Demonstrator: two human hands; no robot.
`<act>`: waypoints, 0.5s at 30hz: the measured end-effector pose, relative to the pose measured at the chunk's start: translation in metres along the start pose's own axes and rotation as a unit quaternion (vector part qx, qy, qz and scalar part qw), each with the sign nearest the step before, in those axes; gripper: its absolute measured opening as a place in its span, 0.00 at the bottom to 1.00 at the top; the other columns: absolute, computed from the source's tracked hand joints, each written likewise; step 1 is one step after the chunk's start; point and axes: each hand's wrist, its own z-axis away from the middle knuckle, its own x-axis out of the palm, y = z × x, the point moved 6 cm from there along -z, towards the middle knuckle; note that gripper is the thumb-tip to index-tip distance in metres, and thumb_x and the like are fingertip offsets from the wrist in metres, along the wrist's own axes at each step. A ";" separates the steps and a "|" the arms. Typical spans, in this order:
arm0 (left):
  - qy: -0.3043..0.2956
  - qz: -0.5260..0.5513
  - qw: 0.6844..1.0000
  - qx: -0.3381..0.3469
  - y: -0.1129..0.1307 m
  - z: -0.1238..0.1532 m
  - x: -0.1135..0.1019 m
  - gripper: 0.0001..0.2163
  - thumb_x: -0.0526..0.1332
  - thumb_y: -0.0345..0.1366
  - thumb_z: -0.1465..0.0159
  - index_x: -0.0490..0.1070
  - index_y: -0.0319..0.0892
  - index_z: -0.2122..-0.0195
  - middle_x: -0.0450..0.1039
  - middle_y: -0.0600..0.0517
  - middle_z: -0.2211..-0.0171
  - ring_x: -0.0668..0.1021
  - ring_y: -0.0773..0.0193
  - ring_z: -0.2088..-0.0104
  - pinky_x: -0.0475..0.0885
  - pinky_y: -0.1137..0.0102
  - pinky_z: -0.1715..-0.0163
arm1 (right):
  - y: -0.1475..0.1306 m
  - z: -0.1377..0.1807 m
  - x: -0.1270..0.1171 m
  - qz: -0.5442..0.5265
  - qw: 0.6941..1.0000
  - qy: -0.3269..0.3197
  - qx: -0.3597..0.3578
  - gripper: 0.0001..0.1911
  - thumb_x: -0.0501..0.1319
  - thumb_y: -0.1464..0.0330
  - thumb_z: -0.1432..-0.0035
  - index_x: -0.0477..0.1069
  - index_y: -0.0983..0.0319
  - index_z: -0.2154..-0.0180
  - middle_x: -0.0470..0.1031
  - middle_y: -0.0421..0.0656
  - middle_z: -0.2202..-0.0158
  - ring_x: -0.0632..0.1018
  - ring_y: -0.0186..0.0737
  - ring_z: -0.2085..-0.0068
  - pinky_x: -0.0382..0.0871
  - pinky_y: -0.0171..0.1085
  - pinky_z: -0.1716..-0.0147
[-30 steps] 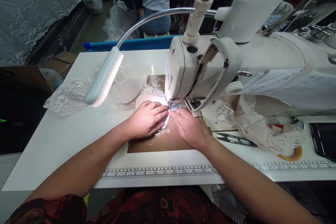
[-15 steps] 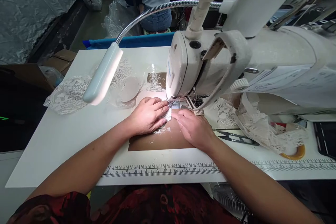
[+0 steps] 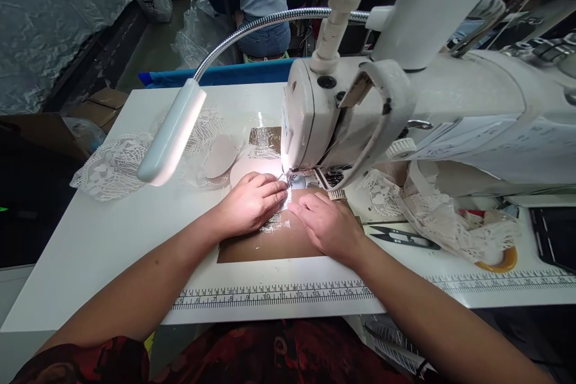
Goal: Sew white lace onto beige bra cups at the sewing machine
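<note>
A small white fabric piece [image 3: 284, 202] lies under the needle area of a white sewing machine [image 3: 310, 114], lit brightly. My left hand [image 3: 252, 203] rests flat over its left side, fingers stretched toward the presser foot and covering part of it. With bent fingers, my right hand [image 3: 330, 222] pinches at the piece's lower right edge; its thumb is mostly hidden. Beneath both hands is a brown sheet [image 3: 270, 246] with clear tape on it. Beyond my left hand, a rounded pale piece [image 3: 252, 168] reaches toward the needle.
White lace [image 3: 112, 165] and an oval pale piece [image 3: 220, 156] lie left. A lamp [image 3: 173, 132] hangs over the table. Right are thread snips [image 3: 405, 237], more lace [image 3: 454, 222] and a yellow tape roll [image 3: 499, 259]. A ruler strip [image 3: 279, 297] runs along the front edge.
My right fingertips have shifted slightly down and left along the edge of the white piece. My left hand stays nearly in place. The whole view has shifted a little.
</note>
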 end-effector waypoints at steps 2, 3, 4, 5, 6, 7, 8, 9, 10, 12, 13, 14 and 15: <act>-0.003 0.003 1.000 -0.002 -0.002 0.000 0.001 0.15 0.49 0.35 0.30 0.70 0.39 0.48 0.71 0.46 0.46 0.70 0.55 0.47 0.65 0.58 0.49 | 0.002 -0.001 0.001 0.002 1.000 -0.003 0.014 0.15 0.54 0.77 0.44 0.74 0.64 0.57 0.73 0.43 0.68 0.67 0.40 0.66 0.56 0.37 0.70; -0.003 0.005 1.000 -0.001 -0.004 0.000 0.002 0.15 0.49 0.35 0.30 0.70 0.40 0.48 0.71 0.46 0.46 0.70 0.55 0.47 0.65 0.58 0.49 | 0.002 -0.002 0.002 0.002 1.000 -0.008 0.023 0.15 0.54 0.77 0.44 0.74 0.63 0.57 0.73 0.43 0.68 0.67 0.40 0.66 0.56 0.37 0.70; -0.002 0.005 1.000 0.000 -0.005 0.000 0.002 0.15 0.49 0.35 0.30 0.70 0.40 0.48 0.71 0.46 0.46 0.69 0.55 0.47 0.65 0.58 0.49 | 0.004 -0.003 0.002 0.002 0.999 -0.012 0.033 0.15 0.54 0.77 0.44 0.74 0.63 0.57 0.73 0.43 0.68 0.67 0.40 0.66 0.56 0.37 0.70; -0.001 0.005 1.000 0.002 -0.006 -0.001 0.003 0.15 0.50 0.35 0.30 0.70 0.41 0.48 0.71 0.46 0.46 0.69 0.55 0.47 0.65 0.58 0.49 | 0.005 -0.004 0.003 0.001 0.999 -0.016 0.043 0.16 0.54 0.77 0.44 0.75 0.63 0.57 0.73 0.43 0.68 0.68 0.40 0.66 0.56 0.37 0.70; 0.000 0.005 1.000 0.003 -0.007 -0.001 0.003 0.14 0.50 0.35 0.30 0.70 0.42 0.48 0.71 0.46 0.47 0.70 0.55 0.47 0.65 0.58 0.49 | 0.006 -0.005 0.004 0.002 0.998 -0.018 0.053 0.16 0.54 0.78 0.44 0.75 0.63 0.57 0.73 0.43 0.68 0.68 0.40 0.67 0.56 0.37 0.70; 0.002 0.003 1.000 0.003 -0.008 -0.001 0.004 0.14 0.50 0.34 0.30 0.70 0.42 0.48 0.71 0.47 0.47 0.70 0.56 0.48 0.65 0.58 0.49 | 0.007 -0.006 0.004 0.003 0.998 -0.020 0.062 0.17 0.53 0.78 0.45 0.75 0.62 0.57 0.73 0.43 0.69 0.68 0.40 0.67 0.56 0.37 0.71; 0.005 0.001 1.000 0.001 -0.009 -0.001 0.004 0.14 0.50 0.34 0.30 0.70 0.43 0.48 0.72 0.47 0.47 0.70 0.56 0.48 0.65 0.58 0.50 | 0.008 -0.007 0.004 0.006 0.997 -0.020 0.071 0.18 0.53 0.78 0.45 0.75 0.62 0.56 0.73 0.42 0.69 0.68 0.39 0.67 0.56 0.36 0.71; 0.007 -0.001 1.000 -0.003 -0.009 -0.001 0.003 0.14 0.50 0.35 0.30 0.71 0.43 0.49 0.72 0.48 0.47 0.70 0.56 0.49 0.65 0.59 0.50 | 0.009 -0.007 0.005 0.008 0.997 -0.020 0.080 0.19 0.53 0.78 0.45 0.74 0.61 0.55 0.73 0.42 0.69 0.68 0.39 0.68 0.55 0.36 0.71; 0.009 -0.004 1.000 -0.006 -0.010 -0.002 0.003 0.14 0.50 0.35 0.30 0.71 0.43 0.49 0.72 0.48 0.48 0.70 0.56 0.50 0.64 0.59 0.51 | 0.010 -0.008 0.005 0.010 0.996 -0.020 0.088 0.19 0.53 0.78 0.45 0.74 0.61 0.55 0.73 0.42 0.69 0.68 0.39 0.68 0.55 0.36 0.71; 0.014 -0.011 1.000 -0.016 -0.010 -0.003 0.001 0.14 0.50 0.35 0.30 0.72 0.43 0.50 0.73 0.48 0.48 0.71 0.56 0.51 0.64 0.59 0.52 | 0.012 -0.009 0.005 0.013 0.995 -0.023 0.101 0.20 0.53 0.78 0.46 0.74 0.61 0.54 0.73 0.42 0.69 0.68 0.38 0.69 0.55 0.36 0.72; 0.015 -0.016 1.000 -0.021 -0.009 -0.004 0.000 0.14 0.50 0.35 0.30 0.72 0.42 0.50 0.73 0.47 0.49 0.71 0.56 0.52 0.64 0.59 0.53 | 0.013 -0.009 0.005 0.012 0.994 -0.023 0.104 0.21 0.53 0.78 0.46 0.74 0.60 0.54 0.73 0.42 0.68 0.68 0.38 0.68 0.55 0.36 0.72; 0.015 -0.020 0.999 -0.026 -0.009 -0.004 -0.001 0.14 0.50 0.36 0.31 0.72 0.42 0.51 0.73 0.46 0.50 0.71 0.55 0.53 0.64 0.59 0.54 | 0.013 -0.009 0.005 0.012 0.994 -0.023 0.105 0.21 0.53 0.78 0.46 0.75 0.60 0.54 0.73 0.42 0.68 0.68 0.38 0.68 0.55 0.36 0.72; 0.016 -0.024 0.999 -0.030 -0.009 -0.005 -0.002 0.14 0.50 0.36 0.31 0.72 0.42 0.51 0.73 0.46 0.50 0.71 0.55 0.53 0.64 0.59 0.55 | 0.014 -0.009 0.005 0.010 0.994 -0.021 0.103 0.21 0.53 0.78 0.46 0.75 0.60 0.53 0.74 0.42 0.68 0.68 0.38 0.68 0.56 0.36 0.72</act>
